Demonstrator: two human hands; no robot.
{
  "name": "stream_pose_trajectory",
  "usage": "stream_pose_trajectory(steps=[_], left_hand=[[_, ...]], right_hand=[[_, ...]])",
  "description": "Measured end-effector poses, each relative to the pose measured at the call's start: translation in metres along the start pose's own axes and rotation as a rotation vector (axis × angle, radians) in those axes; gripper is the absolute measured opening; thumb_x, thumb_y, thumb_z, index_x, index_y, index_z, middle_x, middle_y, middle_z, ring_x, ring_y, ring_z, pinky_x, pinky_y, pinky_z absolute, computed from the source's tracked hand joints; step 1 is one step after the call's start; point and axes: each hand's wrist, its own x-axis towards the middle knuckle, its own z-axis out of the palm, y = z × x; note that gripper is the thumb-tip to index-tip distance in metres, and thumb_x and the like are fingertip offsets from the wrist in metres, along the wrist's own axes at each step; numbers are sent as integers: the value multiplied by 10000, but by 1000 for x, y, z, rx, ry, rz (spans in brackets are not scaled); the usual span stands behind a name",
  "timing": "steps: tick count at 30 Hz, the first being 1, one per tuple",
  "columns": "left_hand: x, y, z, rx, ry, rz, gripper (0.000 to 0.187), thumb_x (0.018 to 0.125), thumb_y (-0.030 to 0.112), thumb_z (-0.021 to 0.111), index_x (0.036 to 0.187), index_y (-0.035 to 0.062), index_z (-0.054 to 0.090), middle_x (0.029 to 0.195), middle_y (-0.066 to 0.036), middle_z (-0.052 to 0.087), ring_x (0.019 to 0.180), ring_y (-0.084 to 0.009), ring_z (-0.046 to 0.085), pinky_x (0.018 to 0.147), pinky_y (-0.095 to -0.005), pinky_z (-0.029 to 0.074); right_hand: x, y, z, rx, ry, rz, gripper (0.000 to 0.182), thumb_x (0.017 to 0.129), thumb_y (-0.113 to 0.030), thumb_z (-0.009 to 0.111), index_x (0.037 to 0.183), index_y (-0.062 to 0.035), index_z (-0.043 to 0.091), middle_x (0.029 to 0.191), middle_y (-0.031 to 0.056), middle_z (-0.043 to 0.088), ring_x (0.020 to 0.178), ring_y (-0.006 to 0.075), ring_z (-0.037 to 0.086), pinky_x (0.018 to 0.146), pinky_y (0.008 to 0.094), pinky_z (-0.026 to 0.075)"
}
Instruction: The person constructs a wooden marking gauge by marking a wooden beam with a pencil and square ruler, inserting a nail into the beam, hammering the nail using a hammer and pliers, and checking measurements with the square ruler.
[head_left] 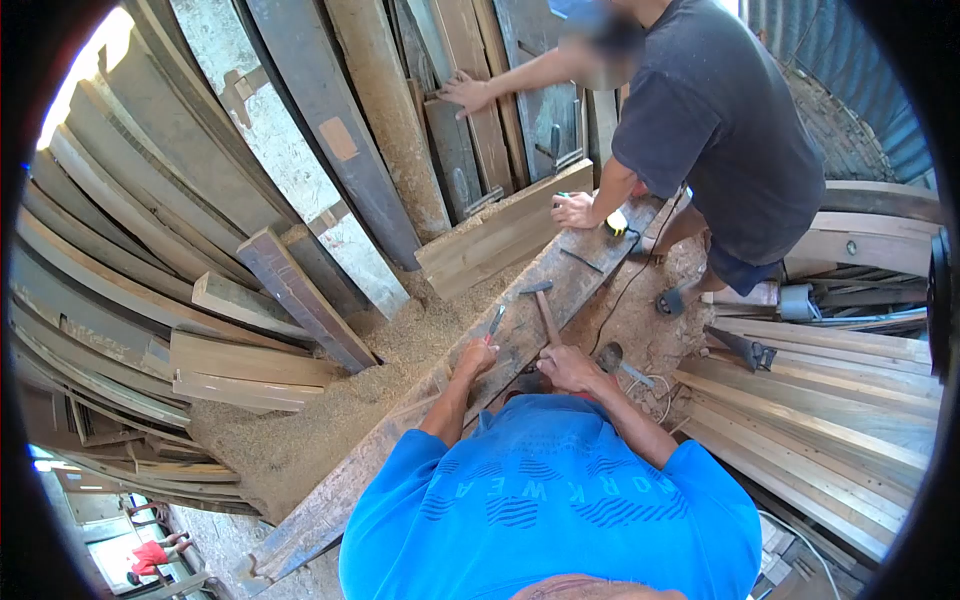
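Observation:
My left hand [478,358] is closed around the red handle of a slim metal tool [497,320], its narrow end pointing up and away from me. In my right hand [568,367] is a hammer [547,316], gripped low on its wooden handle, with the dark head lying over the bench. Both hands are close over a long, worn wooden bench [400,425] in front of my body. Farther along the bench is a thin dark rod [581,261].
A co-worker [715,140] bends over the far end, one hand near a yellow tape measure [617,224]. A plank [500,238] stands on edge beside the bench. Boards [300,150] lean at left; timber [820,400] is stacked right. Sawdust [300,440] and a cord [622,300] lie around.

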Motion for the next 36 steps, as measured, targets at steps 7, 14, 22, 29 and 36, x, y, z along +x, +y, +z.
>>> stream_pose_trajectory(steps=[7,14,22,29,36], left_hand=[[15,-7,2,44,-19,68,523,915,404,649,1170,-53,649,1187,-289,657,1136,-441,628,956,-487,500],[35,-22,18,79,-90,98,521,905,361,654,1237,-38,606,1226,-280,639,1146,-426,622,945,-472,506],[34,-18,16,18,-36,-26,412,736,227,695,1099,30,695,1109,-218,703,1049,-372,685,863,-466,557],[50,-30,32,-17,2,-19,352,700,198,700,1001,16,693,1005,-228,717,981,-385,703,774,-462,563],[47,-24,20,-75,-124,-86,216,681,185,689,818,19,702,899,-207,726,911,-372,715,737,-446,566]], right_hand=[[-6,9,-4,18,71,13,337,950,-325,575,1028,-14,680,1007,280,685,989,464,648,871,524,495],[-2,95,3,86,216,-77,327,966,-298,577,1095,-21,695,973,199,720,917,323,693,799,435,532],[-45,239,66,675,218,619,163,871,-138,623,832,-10,717,713,95,679,626,167,628,527,351,472],[-64,297,106,518,302,379,106,823,-88,622,805,-29,708,698,96,675,583,169,617,475,350,446],[-40,295,112,620,322,412,97,818,-86,621,797,-36,702,690,93,670,564,170,610,459,349,434]])
